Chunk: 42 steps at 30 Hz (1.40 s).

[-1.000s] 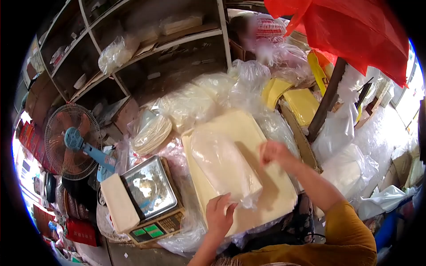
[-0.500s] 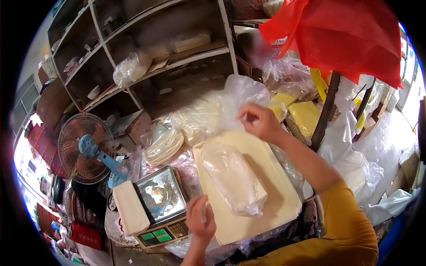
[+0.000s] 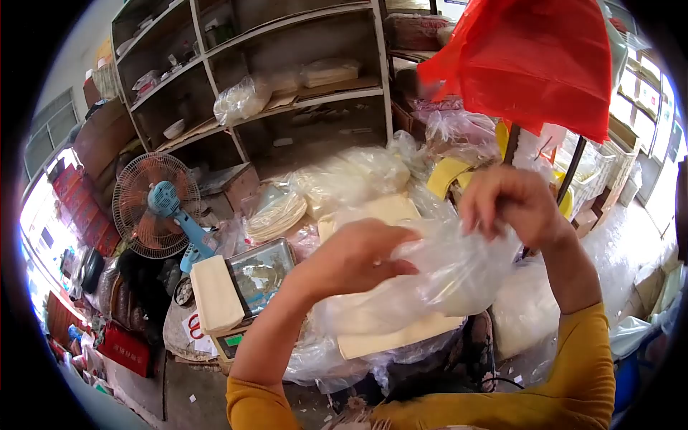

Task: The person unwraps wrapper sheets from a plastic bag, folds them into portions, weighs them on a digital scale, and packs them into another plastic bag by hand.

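A clear plastic bag [image 3: 451, 269] is stretched between my hands above the pale stack of sheets [image 3: 401, 335]. My left hand [image 3: 362, 258] is at the bag's left side, with thumb and fingers apart. My right hand [image 3: 512, 204] is raised higher on the right, its fingers bent and pinched on the bag's upper edge. The bag covers much of the stack, and the wrapped packet that lay there is hidden or cannot be told apart. A scale with a metal tray [image 3: 261, 276] stands left of the stack, beside a folded cream sheet [image 3: 217, 294].
A blue fan [image 3: 166, 201] stands at the left. Behind the table are grey shelves [image 3: 315, 97]. Bagged round sheets [image 3: 276, 218] lie behind the scale. A red plastic bag [image 3: 527, 68] hangs at the upper right, with yellow packs [image 3: 448, 175] below it.
My right hand has come back from the rear pile with a clear bag. My left hand has risen from beside the scale to the bag. The view has shifted.
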Motion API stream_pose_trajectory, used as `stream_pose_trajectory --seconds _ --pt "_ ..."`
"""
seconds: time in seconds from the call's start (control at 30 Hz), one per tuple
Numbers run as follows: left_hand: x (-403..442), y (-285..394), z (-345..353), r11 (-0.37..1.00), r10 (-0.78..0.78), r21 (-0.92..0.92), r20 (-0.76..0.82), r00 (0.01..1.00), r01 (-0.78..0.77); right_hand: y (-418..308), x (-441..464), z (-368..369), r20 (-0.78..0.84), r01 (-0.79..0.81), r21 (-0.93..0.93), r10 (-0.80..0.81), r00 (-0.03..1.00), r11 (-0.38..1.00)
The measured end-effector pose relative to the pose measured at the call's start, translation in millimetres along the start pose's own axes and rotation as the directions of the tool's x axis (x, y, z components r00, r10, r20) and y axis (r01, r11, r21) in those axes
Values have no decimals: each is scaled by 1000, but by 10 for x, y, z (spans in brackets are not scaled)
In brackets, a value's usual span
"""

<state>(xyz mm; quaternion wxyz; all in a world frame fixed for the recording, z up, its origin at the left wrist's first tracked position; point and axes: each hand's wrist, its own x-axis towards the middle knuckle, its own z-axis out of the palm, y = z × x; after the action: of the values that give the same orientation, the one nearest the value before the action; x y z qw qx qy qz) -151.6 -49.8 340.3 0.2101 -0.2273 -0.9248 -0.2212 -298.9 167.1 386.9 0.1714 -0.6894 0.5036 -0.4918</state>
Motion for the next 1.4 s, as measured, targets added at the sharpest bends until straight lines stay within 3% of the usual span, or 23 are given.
stream_pose_trajectory --seconds 0.07,0.1,0.17,0.2,0.3,0.4,0.43,0.47,0.53,0.6,0.67,0.73,0.8,0.9,0.97,1.0,1.1,1.13,1.23,1.27,1.33,1.37,1.4 --pt "-135 -71 -64 941 -223 -266 -16 975 211 -80 -109 -41 -204 -231 334 310 929 914" --pt "-216 -104 -81 865 -337 -394 2 941 311 -43 -140 -19 -196 -278 223 322 926 935" --pt "-404 -242 -81 811 -388 -513 -110 915 282 94 -142 35 -174 -344 -9 337 925 939" --pt "-431 -229 -98 782 -417 -566 -164 894 261 -25 -144 44 -71 -429 -306 429 901 850" --pt "-370 24 -201 975 -111 102 -551 827 199 171 -207 124 135 -274 -470 375 917 839" --pt "-148 227 -115 977 -177 -160 -249 952 139 317 -99 304 188 -71 -382 152 970 922" --pt "-70 179 -14 966 -112 -241 -56 992 95 338 -56 346 194 -28 -356 103 976 934" --pt "3 183 -1 942 -213 -232 152 965 244 315 -32 330 236 -61 -444 182 954 894" --pt "-51 139 -20 831 -325 -290 440 837 475 381 -72 373 77 -297 -40 299 951 954" --pt "-301 -70 69 627 -315 -440 611 726 642 497 -257 428 -33 -433 413 488 872 801" --pt "-766 -240 264 448 -252 -703 493 833 552 1018 -685 485 -48 -240 832 496 867 501" --pt "-1190 -344 626 244 -234 -878 360 903 413 1006 -901 800 88 -226 954 538 838 197" --pt "-1548 -383 1051 35 -252 -968 231 940 248 1222 -1200 992 215 -608 677 679 702 414" --pt "-1943 -240 1738 -254 -384 -966 146 912 48 1472 -1447 1226 549 -825 213 634 544 524" --pt "-2106 -149 2085 -381 -454 -924 231 860 48 1646 -1656 1296 201 -646 659 736 646 386" --pt "-2168 -127 2242 -426 -471 -901 294 832 77 1738 -1747 1305 19 -464 819 793 609 337" --pt "-2243 -113 2575 -526 -488 -843 409 771 114 2008 -1764 1183 -132 24 987 707 695 161" --pt "-2250 -115 2573 -525 -517 -849 370 772 55 1848 -1616 1288 -222 -116 955 920 322 271" --pt "-2059 -180 2236 -436 -636 -864 96 766 -254 2161 -2004 1120 75 -77 996 844 532 -40" --pt "-1949 -198 2123 -403 -669 -848 16 743 -345 1954 -1861 1169 65 -407 912 957 284 58" --pt "-1833 -266 2084 -345 -683 -846 -72 727 -408 1770 -1642 1164 419 -851 441 773 476 285" --pt "-1804 -309 2093 -320 -666 -868 -80 742 -380 1743 -1607 1156 612 -877 139 656 441 460" --pt "-1786 -337 2094 -291 -645 -890 -90 759 -352 1892 -1740 1283 532 -785 280 591 606 553"
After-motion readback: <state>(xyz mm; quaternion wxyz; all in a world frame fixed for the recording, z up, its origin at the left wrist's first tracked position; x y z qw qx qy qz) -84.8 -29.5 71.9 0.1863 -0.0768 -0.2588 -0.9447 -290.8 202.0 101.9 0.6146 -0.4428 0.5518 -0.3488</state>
